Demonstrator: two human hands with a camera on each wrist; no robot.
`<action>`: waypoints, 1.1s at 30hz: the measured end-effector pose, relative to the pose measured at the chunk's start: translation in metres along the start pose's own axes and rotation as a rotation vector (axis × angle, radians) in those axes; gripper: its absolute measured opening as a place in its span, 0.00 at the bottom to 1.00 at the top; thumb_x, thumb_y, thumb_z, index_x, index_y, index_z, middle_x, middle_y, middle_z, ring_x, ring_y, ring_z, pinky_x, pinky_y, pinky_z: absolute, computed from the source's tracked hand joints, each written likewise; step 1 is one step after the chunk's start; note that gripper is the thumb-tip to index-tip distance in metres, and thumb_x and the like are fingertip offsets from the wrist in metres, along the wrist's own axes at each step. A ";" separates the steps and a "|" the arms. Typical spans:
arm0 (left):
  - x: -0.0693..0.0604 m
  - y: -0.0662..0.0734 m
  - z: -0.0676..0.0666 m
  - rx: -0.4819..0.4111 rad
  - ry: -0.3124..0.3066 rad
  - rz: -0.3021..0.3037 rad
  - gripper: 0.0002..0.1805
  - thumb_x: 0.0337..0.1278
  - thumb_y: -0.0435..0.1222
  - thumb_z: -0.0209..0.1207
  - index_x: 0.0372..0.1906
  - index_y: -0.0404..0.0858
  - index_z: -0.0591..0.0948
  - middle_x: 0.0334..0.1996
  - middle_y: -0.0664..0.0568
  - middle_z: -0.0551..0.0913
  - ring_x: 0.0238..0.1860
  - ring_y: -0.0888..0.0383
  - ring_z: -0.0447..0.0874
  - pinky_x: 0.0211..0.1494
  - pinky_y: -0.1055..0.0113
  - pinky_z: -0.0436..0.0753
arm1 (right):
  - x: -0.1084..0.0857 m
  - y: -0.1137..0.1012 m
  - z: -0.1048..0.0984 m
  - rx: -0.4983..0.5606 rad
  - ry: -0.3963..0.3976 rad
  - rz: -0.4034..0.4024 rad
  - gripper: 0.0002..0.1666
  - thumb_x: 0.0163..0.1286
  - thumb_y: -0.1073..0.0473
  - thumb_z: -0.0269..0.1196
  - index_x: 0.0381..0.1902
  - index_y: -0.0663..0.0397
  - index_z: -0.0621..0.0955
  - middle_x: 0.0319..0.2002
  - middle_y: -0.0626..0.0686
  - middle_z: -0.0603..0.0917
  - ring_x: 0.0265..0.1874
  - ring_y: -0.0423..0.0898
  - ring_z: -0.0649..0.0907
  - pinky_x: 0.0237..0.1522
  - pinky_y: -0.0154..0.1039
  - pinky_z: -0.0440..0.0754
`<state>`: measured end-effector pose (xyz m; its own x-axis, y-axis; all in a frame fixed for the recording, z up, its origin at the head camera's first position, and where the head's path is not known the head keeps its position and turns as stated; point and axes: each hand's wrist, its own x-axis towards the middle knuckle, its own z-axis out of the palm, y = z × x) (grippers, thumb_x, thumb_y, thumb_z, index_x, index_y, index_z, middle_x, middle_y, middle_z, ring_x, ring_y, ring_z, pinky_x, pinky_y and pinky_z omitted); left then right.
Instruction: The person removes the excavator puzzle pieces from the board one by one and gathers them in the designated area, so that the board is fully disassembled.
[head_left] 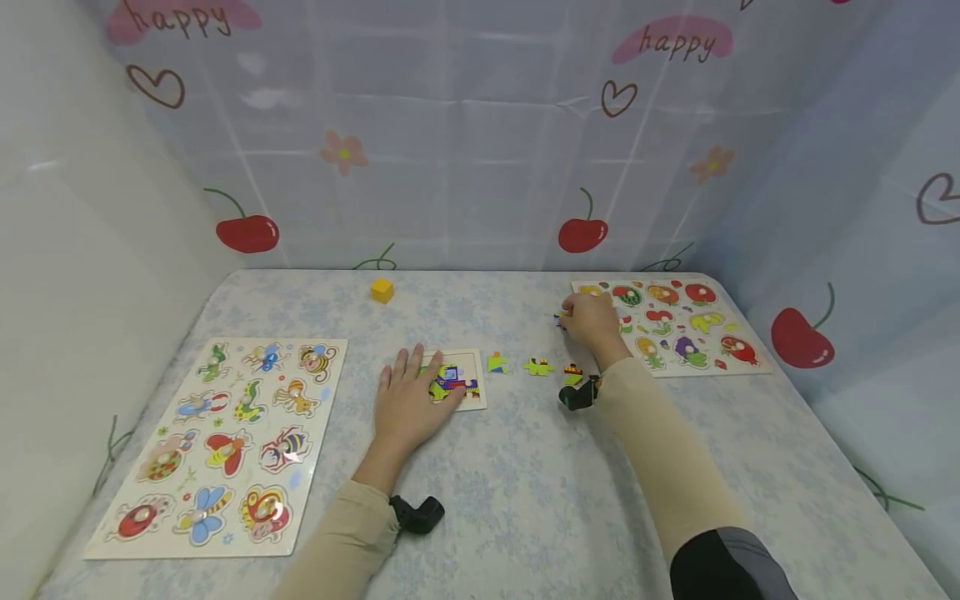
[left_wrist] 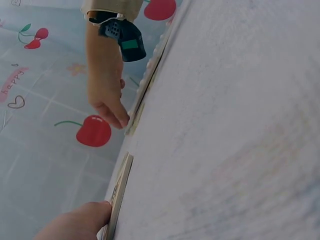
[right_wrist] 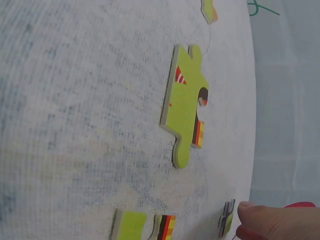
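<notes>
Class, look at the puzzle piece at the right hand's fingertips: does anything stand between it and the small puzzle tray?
Nothing tall does, but a flat yellow-green piece beside the puzzle tray lies roughly along the straight path, and the left hand covers part of the tray.

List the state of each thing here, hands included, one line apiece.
Small pale wooden puzzle tray: partly filled, partly covered
Bare left hand: fingers extended, resting on the tray
Bare right hand: fingers curled, grip unclear
Small dark-and-green jigsaw piece: at the right fingertips
Three flat yellow-green jigsaw pieces: loose, apart
Small yellow cube: resting alone
Large white rectangular insect board: lying flat, uncovered
White rectangular fruit board: lying flat, partly hidden
</notes>
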<state>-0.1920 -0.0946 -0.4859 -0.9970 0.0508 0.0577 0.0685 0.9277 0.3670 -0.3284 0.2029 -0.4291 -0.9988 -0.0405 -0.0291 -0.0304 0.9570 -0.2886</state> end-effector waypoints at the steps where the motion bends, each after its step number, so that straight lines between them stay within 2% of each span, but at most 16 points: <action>1: 0.000 0.000 0.000 0.003 -0.001 0.000 0.45 0.60 0.69 0.48 0.78 0.54 0.60 0.80 0.48 0.50 0.81 0.44 0.41 0.80 0.42 0.45 | -0.001 -0.002 0.000 0.014 -0.003 -0.004 0.17 0.71 0.56 0.62 0.54 0.56 0.83 0.46 0.57 0.84 0.57 0.61 0.73 0.57 0.57 0.75; 5: -0.001 0.002 0.000 -0.005 0.000 -0.011 0.46 0.60 0.68 0.48 0.78 0.51 0.58 0.81 0.48 0.49 0.81 0.44 0.40 0.81 0.42 0.44 | -0.007 -0.012 -0.001 0.069 -0.006 -0.040 0.18 0.71 0.56 0.62 0.57 0.54 0.82 0.47 0.56 0.83 0.53 0.57 0.74 0.51 0.53 0.77; 11: -0.004 0.000 0.001 -0.002 0.005 -0.036 0.47 0.61 0.67 0.47 0.80 0.50 0.54 0.81 0.48 0.47 0.82 0.44 0.36 0.80 0.41 0.42 | -0.023 -0.034 0.000 0.108 0.010 -0.143 0.19 0.70 0.54 0.64 0.56 0.53 0.83 0.47 0.55 0.85 0.51 0.55 0.75 0.52 0.51 0.77; 16: -0.006 -0.001 0.002 0.013 -0.007 -0.064 0.48 0.60 0.69 0.44 0.80 0.51 0.51 0.81 0.48 0.45 0.82 0.45 0.33 0.80 0.40 0.39 | -0.039 -0.057 0.005 0.138 -0.008 -0.231 0.18 0.69 0.53 0.65 0.55 0.52 0.84 0.44 0.52 0.85 0.46 0.52 0.74 0.49 0.48 0.77; 20: -0.006 -0.002 0.001 0.022 -0.011 -0.072 0.49 0.60 0.69 0.44 0.80 0.50 0.51 0.81 0.47 0.47 0.82 0.44 0.36 0.80 0.39 0.39 | -0.048 -0.076 0.011 0.153 -0.058 -0.278 0.18 0.69 0.52 0.66 0.54 0.49 0.84 0.42 0.49 0.85 0.44 0.49 0.73 0.45 0.44 0.76; 25: -0.007 -0.002 -0.001 0.029 -0.023 -0.072 0.49 0.59 0.69 0.45 0.80 0.50 0.51 0.81 0.48 0.47 0.82 0.44 0.38 0.79 0.38 0.39 | -0.055 -0.099 0.022 0.123 -0.138 -0.333 0.18 0.68 0.51 0.66 0.54 0.47 0.85 0.41 0.47 0.85 0.44 0.47 0.74 0.43 0.41 0.77; 33: -0.007 -0.002 -0.002 0.027 -0.025 -0.056 0.50 0.59 0.70 0.44 0.80 0.49 0.51 0.81 0.48 0.47 0.82 0.44 0.37 0.79 0.37 0.38 | -0.056 -0.121 0.037 0.128 -0.193 -0.466 0.16 0.68 0.53 0.66 0.53 0.48 0.86 0.39 0.47 0.87 0.41 0.45 0.78 0.51 0.43 0.77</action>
<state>-0.1853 -0.0980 -0.4853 -0.9999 0.0078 0.0145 0.0123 0.9390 0.3437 -0.2671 0.0793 -0.4277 -0.8545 -0.5177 -0.0419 -0.4530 0.7824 -0.4274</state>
